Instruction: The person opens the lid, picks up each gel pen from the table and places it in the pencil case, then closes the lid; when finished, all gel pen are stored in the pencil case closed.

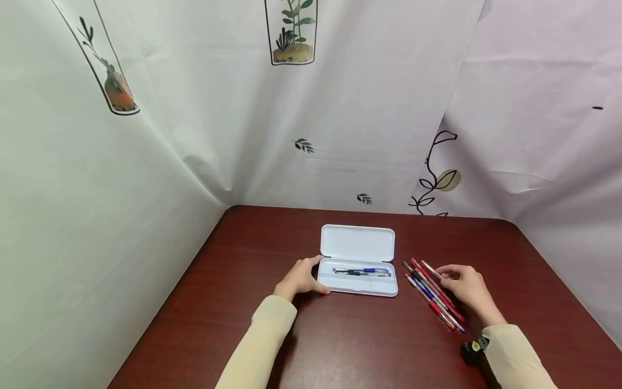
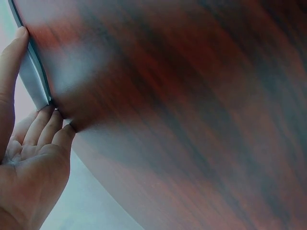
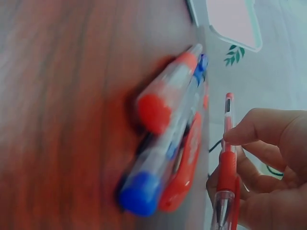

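A white pencil case (image 1: 335, 282) lies on the table with its lid (image 1: 357, 242) raised at the back. Inside it are a blue pen (image 1: 373, 270) and a black pen (image 1: 357, 273). My left hand (image 1: 301, 277) grips the case's left end, thumb and fingers at its front and back corners; the left wrist view shows them touching the case edge (image 2: 34, 79). Between thumb and fingers, my right hand (image 1: 465, 284) pinches a red pen (image 3: 228, 165), lifted above the table. Several loose red and blue pens (image 1: 434, 295) lie side by side, left of that hand.
The dark red wooden table (image 1: 214, 324) carries everything. A white patterned cloth (image 1: 379, 108) hangs behind the table and along its sides. On the right wrist is a small black device (image 1: 470, 352).
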Tool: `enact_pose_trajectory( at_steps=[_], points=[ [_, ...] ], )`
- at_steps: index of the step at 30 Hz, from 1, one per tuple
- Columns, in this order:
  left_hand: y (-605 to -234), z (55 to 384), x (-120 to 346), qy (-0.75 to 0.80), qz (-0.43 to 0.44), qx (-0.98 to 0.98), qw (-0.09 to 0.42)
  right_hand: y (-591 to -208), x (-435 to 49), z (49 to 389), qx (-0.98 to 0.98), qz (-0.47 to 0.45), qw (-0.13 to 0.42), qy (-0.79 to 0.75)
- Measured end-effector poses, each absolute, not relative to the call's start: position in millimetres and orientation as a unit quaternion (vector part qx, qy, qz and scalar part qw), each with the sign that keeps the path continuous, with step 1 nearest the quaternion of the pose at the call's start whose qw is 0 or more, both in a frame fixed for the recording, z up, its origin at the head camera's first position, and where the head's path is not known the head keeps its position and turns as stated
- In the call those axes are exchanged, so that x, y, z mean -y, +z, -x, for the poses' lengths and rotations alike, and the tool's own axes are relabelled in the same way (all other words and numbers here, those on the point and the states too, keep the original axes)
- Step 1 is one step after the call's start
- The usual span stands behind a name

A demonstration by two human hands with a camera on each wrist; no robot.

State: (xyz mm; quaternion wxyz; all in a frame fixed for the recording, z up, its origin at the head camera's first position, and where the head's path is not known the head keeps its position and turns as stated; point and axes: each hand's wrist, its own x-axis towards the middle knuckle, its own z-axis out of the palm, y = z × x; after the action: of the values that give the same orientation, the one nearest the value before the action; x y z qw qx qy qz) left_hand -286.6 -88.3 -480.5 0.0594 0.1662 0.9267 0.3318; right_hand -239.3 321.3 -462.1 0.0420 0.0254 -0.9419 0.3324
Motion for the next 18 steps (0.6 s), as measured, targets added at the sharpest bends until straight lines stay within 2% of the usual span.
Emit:
enact_pose_trajectory(
  at_steps=[8,18],
  points=[
    [-481.3,286.1,88.9,0.336,-0.167,-0.925,0.059,-458.0,-311.2,243.8,0.941,-0.035,0.049,0.333],
    [-479.7,285.7,88.8,0.332,-0.169,-0.926,0.059,-454.2,-294.3,247.1,0.934,-0.046,0.03,0.354]
  ],
)
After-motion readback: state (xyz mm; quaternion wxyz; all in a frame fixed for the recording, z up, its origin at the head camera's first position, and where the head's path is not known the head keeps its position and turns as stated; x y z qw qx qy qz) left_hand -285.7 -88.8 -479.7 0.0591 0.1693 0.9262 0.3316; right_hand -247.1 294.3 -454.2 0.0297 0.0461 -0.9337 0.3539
